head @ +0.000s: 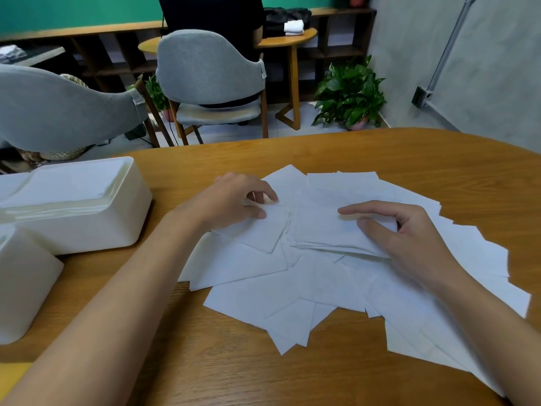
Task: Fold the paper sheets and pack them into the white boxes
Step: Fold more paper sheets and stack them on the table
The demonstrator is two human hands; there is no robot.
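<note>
My left hand (234,200) has its fingers curled, thumb and forefinger pinching the top sheet (275,218) of a small pile (263,238) that lies under my palm. My right hand (409,238) rests on a thicker stack (322,230) just beside that pile: thumb flat on the paper, forefinger stretched out straight over it, the other fingers loosely bent and gripping nothing that I can make out. The two hands are near each other but apart, and the pile and the stack touch between them.

Under both hands and spreading toward me lie the loose paper sheets (292,288), overlapping at all angles on the wooden table (409,159), some running under my right forearm.

Off to the left of my left hand stands a white box (96,227), open at the top, with white paper (67,183) lying flat inside it. A second white box (23,282) sits closer to me, beside my left forearm, touching or almost touching the first.

Beyond the far edge of the table are two grey chairs (205,68), a leafy potted plant (351,92) ahead of my right hand, and a person in dark clothes (213,13) standing behind the nearer chair
</note>
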